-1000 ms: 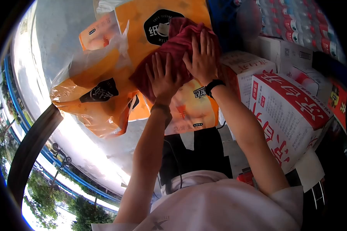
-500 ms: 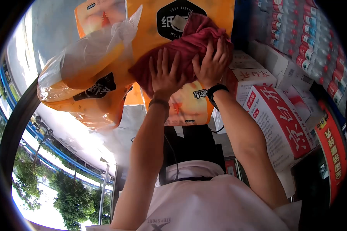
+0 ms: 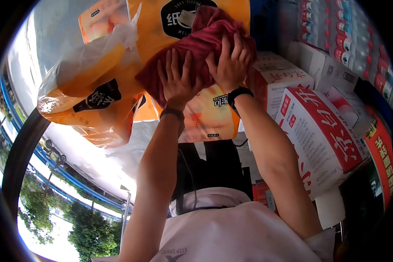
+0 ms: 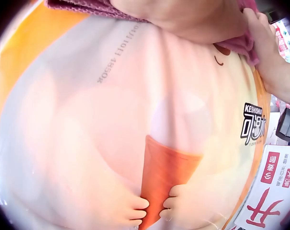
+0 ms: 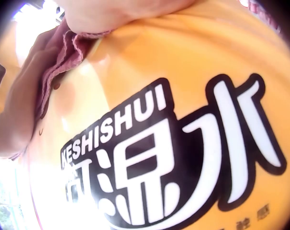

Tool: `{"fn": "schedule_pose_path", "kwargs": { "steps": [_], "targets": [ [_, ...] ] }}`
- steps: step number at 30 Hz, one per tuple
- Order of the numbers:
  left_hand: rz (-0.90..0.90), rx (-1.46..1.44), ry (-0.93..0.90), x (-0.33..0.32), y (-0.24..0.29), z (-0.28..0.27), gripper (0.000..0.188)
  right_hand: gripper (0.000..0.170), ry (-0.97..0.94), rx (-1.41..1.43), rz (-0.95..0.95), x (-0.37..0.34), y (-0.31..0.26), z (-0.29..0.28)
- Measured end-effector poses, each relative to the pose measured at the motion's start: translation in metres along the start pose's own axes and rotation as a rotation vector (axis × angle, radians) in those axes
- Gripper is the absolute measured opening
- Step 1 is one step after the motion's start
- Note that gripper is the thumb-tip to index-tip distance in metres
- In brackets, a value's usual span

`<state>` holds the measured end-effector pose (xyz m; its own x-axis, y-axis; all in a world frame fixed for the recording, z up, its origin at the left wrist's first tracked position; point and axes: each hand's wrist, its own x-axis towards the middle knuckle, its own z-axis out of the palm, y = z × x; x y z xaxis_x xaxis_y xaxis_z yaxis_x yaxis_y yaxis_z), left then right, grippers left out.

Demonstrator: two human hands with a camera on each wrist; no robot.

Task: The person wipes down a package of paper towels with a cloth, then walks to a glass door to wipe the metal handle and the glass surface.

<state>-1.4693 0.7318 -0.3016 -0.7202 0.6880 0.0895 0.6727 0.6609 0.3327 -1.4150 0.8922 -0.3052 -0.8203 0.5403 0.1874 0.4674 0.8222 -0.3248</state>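
Note:
A crumpled dark red cloth [image 3: 203,37] lies on a large orange pack of soft tissue [image 3: 150,30]. My left hand [image 3: 177,77] rests on the cloth's near left part, its fingers spread and extended. To the right, my right hand [image 3: 229,64] presses on the same cloth with fingers pointing away from me. The pack's printed side faces me below both hands; the left wrist view shows its drawn figure and orange cone [image 4: 169,175]. In the right wrist view its black-and-white lettering [image 5: 145,167] shows close up, with the cloth's edge [image 5: 63,72] at upper left.
Left of the pack hangs a second orange tissue pack [image 3: 98,98] in clear plastic, by a dark curved bar [image 3: 24,148]. White-and-red cartons [image 3: 323,135] stand close by my right arm. Shrink-wrapped bottles [image 3: 343,30] are stacked behind them at the upper right.
The view has shifted around the pack. Both hands stay on the red cloth, spread much as before, with only slight shifts of the fingers.

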Motion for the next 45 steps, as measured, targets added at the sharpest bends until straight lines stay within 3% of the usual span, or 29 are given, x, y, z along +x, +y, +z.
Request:
{"fn": "schedule_pose_path", "kwargs": {
  "steps": [15, 17, 23, 28, 36, 38, 43, 45],
  "targets": [
    [0.126, 0.058, 0.101, -0.006, -0.002, 0.010, 0.077, 0.049, 0.153, 0.081, 0.022, -0.015, -0.002, -0.014],
    [0.145, 0.048, 0.113, -0.007, -0.001, 0.010, 0.077, 0.037, 0.305, 0.052, 0.085, -0.026, -0.007, -0.023],
    [0.222, 0.023, 0.154, -0.011, -0.001, 0.012, 0.076, 0.043, 0.323, 0.074, 0.297, -0.097, -0.030, -0.013],
    [0.360, -0.017, 0.198, -0.029, -0.013, 0.019, 0.075, 0.048, 0.383, 0.031, 0.324, -0.162, -0.055, -0.003],
    [0.602, 0.049, -0.012, -0.108, -0.015, -0.007, 0.072, 0.049, 0.305, 0.031, 0.440, -0.280, -0.104, -0.015],
    [0.635, 0.042, -0.023, -0.107, -0.020, -0.005, 0.070, 0.051, 0.240, 0.114, 0.497, -0.291, -0.114, -0.019],
    [0.648, 0.044, -0.047, -0.105, -0.019, -0.007, 0.066, 0.059, 0.310, 0.222, 0.562, -0.287, -0.119, -0.020],
    [0.638, 0.061, -0.054, -0.104, -0.020, -0.006, 0.068, 0.062, 0.294, 0.306, 0.676, -0.279, -0.121, -0.021]
  ]
}}
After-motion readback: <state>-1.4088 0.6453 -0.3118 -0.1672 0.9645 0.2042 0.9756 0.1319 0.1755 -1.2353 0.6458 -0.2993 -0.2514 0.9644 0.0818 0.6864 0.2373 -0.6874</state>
